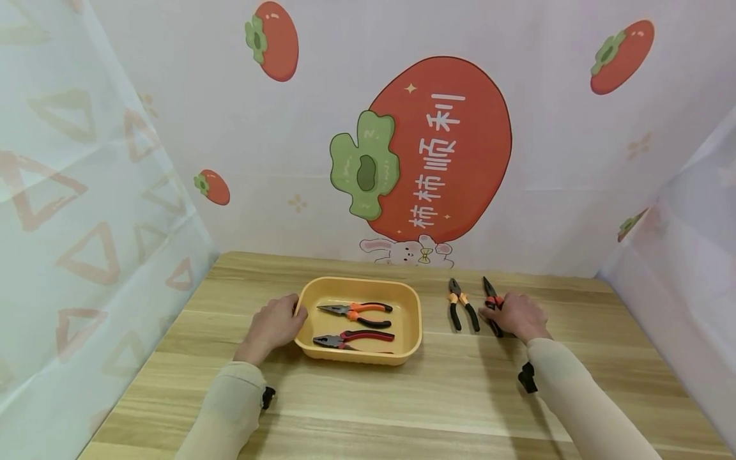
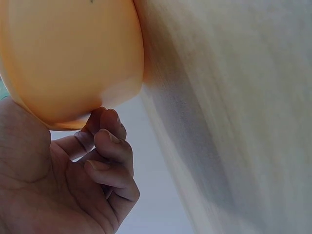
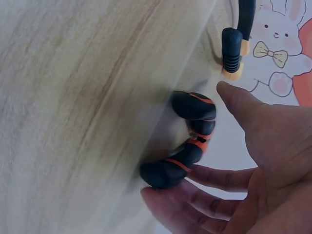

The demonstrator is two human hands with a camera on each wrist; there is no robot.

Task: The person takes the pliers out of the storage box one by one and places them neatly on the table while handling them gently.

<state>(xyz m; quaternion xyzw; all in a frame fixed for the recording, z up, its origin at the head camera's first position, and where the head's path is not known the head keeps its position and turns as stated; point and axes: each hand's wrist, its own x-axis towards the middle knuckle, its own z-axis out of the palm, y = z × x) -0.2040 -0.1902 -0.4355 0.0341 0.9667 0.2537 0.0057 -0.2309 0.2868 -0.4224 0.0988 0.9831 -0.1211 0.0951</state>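
My left hand (image 1: 275, 324) pinches the left rim of a yellow plastic bin (image 1: 413, 345). Inside it lie needle-nose pliers (image 1: 370, 307) with orange-and-black handles and, nearer me, pliers (image 1: 368, 335) with red-and-black handles. Over at the right, my right hand (image 1: 520, 316) is around the handles of red-and-black long-nose pliers (image 1: 490, 289) lying on the table. In the right wrist view, the thumb is apart from these handles (image 3: 195, 105), while the fingers are beside the lower one. Another pair of pliers (image 1: 457, 299), orange and black, lies just left of that hand.
The wooden table (image 1: 368, 409) runs back to a white wall sheet (image 1: 552, 160) printed with persimmons. Similar white sheets stand at the left (image 1: 75, 211) and right sides. A black strap piece (image 1: 526, 378) hangs under the right sleeve.
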